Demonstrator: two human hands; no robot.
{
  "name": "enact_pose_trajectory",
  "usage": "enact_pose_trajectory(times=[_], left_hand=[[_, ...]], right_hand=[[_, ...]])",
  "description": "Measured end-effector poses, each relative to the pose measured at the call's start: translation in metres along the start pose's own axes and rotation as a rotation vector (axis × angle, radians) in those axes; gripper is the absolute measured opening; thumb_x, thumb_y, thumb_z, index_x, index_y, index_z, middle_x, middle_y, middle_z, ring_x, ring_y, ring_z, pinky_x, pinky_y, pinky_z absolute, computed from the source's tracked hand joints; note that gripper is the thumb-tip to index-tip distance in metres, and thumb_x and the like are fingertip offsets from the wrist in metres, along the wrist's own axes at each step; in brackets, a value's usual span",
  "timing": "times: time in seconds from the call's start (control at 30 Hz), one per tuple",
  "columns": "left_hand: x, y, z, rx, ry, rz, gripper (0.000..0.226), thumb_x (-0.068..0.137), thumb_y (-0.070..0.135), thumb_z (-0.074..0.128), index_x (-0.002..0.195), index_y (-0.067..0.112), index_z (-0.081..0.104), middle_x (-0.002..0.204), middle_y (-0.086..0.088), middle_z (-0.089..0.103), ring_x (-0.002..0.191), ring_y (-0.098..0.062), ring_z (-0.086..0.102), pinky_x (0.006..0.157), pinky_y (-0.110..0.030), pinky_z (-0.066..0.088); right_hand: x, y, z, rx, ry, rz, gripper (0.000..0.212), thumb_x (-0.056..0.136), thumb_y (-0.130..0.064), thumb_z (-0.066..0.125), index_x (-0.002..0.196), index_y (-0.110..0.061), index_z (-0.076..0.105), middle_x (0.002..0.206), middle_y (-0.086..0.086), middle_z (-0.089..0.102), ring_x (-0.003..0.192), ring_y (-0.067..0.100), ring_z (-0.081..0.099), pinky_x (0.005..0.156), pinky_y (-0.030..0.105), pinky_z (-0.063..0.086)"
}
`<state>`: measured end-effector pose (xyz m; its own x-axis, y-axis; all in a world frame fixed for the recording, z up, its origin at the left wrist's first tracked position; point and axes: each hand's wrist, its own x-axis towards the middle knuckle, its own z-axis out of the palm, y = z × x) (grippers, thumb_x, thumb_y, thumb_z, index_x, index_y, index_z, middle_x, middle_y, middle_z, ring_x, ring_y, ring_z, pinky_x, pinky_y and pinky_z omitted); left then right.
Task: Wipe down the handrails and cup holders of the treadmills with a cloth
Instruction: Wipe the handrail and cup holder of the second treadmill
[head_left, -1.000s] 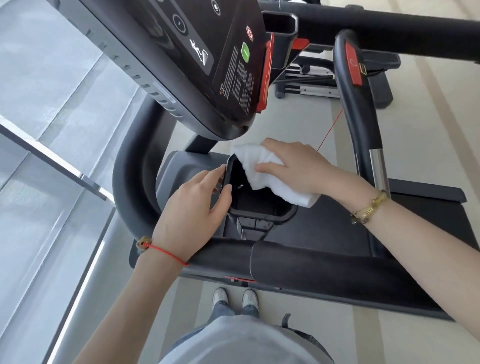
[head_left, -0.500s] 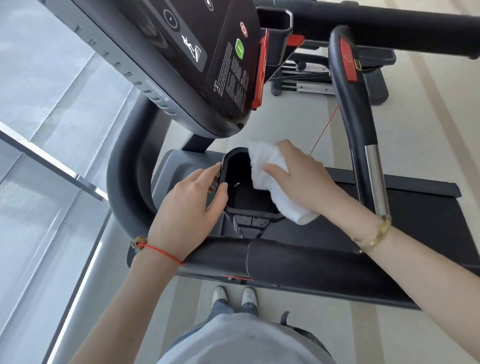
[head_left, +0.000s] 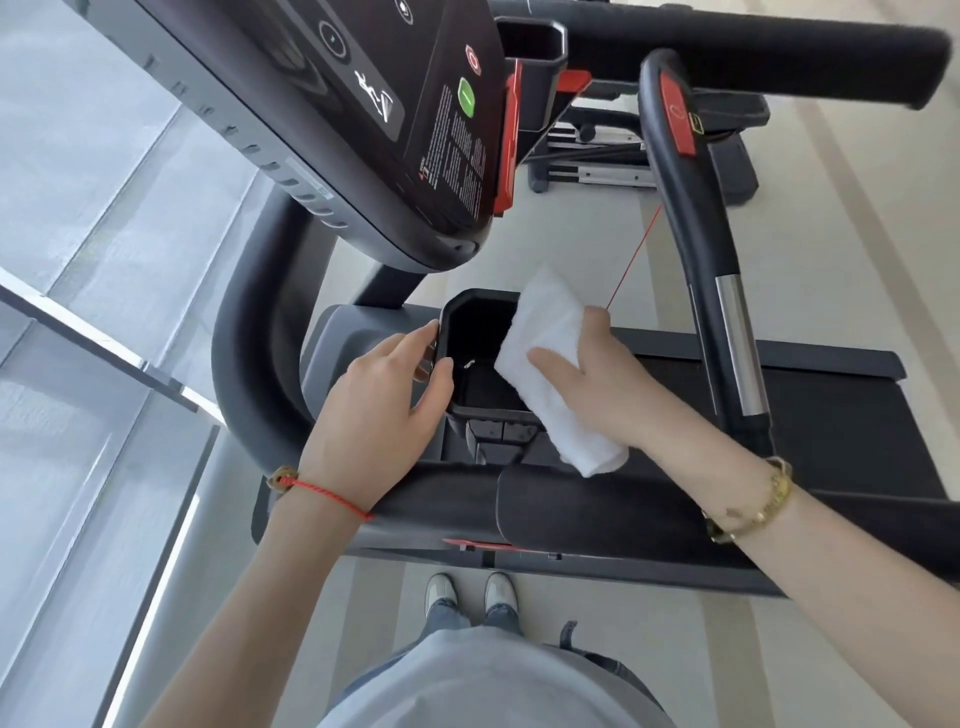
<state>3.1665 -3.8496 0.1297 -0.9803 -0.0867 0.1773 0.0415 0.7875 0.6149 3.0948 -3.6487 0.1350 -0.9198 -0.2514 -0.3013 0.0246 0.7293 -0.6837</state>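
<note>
At the left of the frame runs a glass partition (head_left: 78, 364) over pale flooring, and beside it the treadmill's thick padded handrail (head_left: 249, 332) curves down toward the lower middle. Just right of that, the left hand (head_left: 384, 405) holds the near-left rim of the black cup holder (head_left: 475, 410), thumb on the edge and fingers curled round its outer wall, steadying it. At the centre the white cloth (head_left: 545, 353) hangs over the holder's right rim, its lower end trailing toward the front bar. The right hand (head_left: 597, 384) pinches it, thumb on top, fingers behind. The cloth looks soft, light and limp, so it is best bunched in the palm; the holder looks stiff, smooth plastic. Further right stands the inner handle (head_left: 691, 218) with its red tab and metal sensor, then the belt (head_left: 841, 415). The console (head_left: 363, 104) fills the upper middle, more gym machines behind.
</note>
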Motion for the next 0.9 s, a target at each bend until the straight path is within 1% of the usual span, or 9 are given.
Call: enact_pose_trajectory(times=[0.1, 0.2, 0.37, 0.5, 0.57, 0.63, 0.77, 0.83, 0.9], left_hand=[[0.001, -0.001, 0.001, 0.004, 0.007, 0.005, 0.043, 0.097, 0.03, 0.051, 0.136, 0.013, 0.055, 0.105, -0.002, 0.068, 0.095, -0.02, 0.065, 0.084, -0.042, 0.054], [0.001, -0.001, 0.001, 0.007, 0.003, 0.012, 0.042, 0.097, 0.03, 0.051, 0.135, 0.014, 0.056, 0.104, -0.001, 0.067, 0.094, -0.02, 0.065, 0.083, -0.041, 0.054], [0.0, -0.001, 0.001, 0.006, 0.002, 0.008, 0.043, 0.097, 0.031, 0.05, 0.136, 0.014, 0.056, 0.106, -0.001, 0.067, 0.095, -0.018, 0.064, 0.083, -0.038, 0.053], [-0.002, 0.0, -0.002, -0.003, 0.007, -0.003, 0.044, 0.097, 0.033, 0.05, 0.137, 0.016, 0.055, 0.108, 0.0, 0.067, 0.095, -0.015, 0.064, 0.085, -0.038, 0.054], [-0.002, 0.0, -0.002, -0.015, 0.011, -0.01, 0.043, 0.097, 0.032, 0.051, 0.138, 0.017, 0.055, 0.107, 0.001, 0.067, 0.094, -0.013, 0.063, 0.085, -0.038, 0.054], [-0.001, 0.0, -0.002, -0.022, 0.007, -0.016, 0.043, 0.098, 0.032, 0.052, 0.138, 0.018, 0.055, 0.107, 0.002, 0.067, 0.095, -0.012, 0.063, 0.086, -0.039, 0.054], [0.0, 0.0, -0.001, -0.023, 0.024, -0.023, 0.041, 0.097, 0.032, 0.053, 0.136, 0.018, 0.056, 0.107, 0.003, 0.067, 0.093, -0.012, 0.064, 0.085, -0.04, 0.054], [-0.001, 0.0, -0.001, -0.02, 0.03, -0.024, 0.041, 0.097, 0.033, 0.054, 0.136, 0.019, 0.056, 0.105, 0.004, 0.067, 0.092, -0.01, 0.064, 0.086, -0.038, 0.054], [0.0, -0.001, 0.0, -0.025, 0.024, -0.026, 0.042, 0.096, 0.034, 0.053, 0.136, 0.018, 0.056, 0.104, 0.004, 0.066, 0.092, -0.01, 0.063, 0.086, -0.037, 0.054]], right_hand=[[-0.015, 0.006, 0.009, 0.004, -0.014, 0.046, 0.053, 0.099, -0.048, 0.043, 0.127, -0.006, 0.026, 0.085, -0.002, 0.05, 0.074, 0.009, 0.053, 0.054, 0.026, 0.035], [-0.002, -0.004, 0.0, -0.04, -0.013, 0.053, 0.053, 0.1, -0.046, 0.041, 0.127, -0.005, 0.025, 0.079, 0.002, 0.052, 0.068, 0.014, 0.054, 0.05, 0.028, 0.035], [0.017, -0.012, -0.014, -0.07, -0.026, -0.032, 0.033, 0.101, -0.043, 0.042, 0.111, -0.014, 0.03, 0.084, 0.001, 0.051, 0.069, 0.018, 0.053, 0.051, 0.029, 0.036], [0.006, 0.001, -0.012, -0.131, -0.061, -0.121, 0.048, 0.099, -0.045, 0.045, 0.131, -0.014, 0.026, 0.098, -0.001, 0.046, 0.074, 0.009, 0.048, 0.055, 0.027, 0.032], [0.015, 0.001, -0.019, -0.192, -0.111, -0.169, 0.048, 0.098, -0.046, 0.045, 0.13, -0.014, 0.028, 0.091, -0.006, 0.043, 0.073, 0.01, 0.047, 0.055, 0.029, 0.032], [0.031, -0.006, -0.026, -0.308, -0.119, -0.261, 0.041, 0.099, -0.045, 0.044, 0.122, -0.012, 0.035, 0.083, -0.008, 0.04, 0.069, 0.012, 0.044, 0.056, 0.029, 0.028], [0.059, -0.027, -0.028, -0.493, -0.171, -0.453, 0.032, 0.099, -0.046, 0.043, 0.102, -0.014, 0.044, 0.073, -0.004, 0.046, 0.068, 0.019, 0.046, 0.055, 0.031, 0.027], [0.067, -0.035, -0.024, -0.565, -0.169, -0.528, 0.031, 0.098, -0.05, 0.043, 0.095, -0.019, 0.04, 0.064, -0.006, 0.045, 0.06, 0.014, 0.044, 0.052, 0.03, 0.024], [0.069, -0.038, -0.019, -0.603, -0.135, -0.588, 0.031, 0.097, -0.052, 0.042, 0.098, -0.021, 0.042, 0.063, -0.009, 0.043, 0.059, 0.01, 0.042, 0.052, 0.03, 0.024]])
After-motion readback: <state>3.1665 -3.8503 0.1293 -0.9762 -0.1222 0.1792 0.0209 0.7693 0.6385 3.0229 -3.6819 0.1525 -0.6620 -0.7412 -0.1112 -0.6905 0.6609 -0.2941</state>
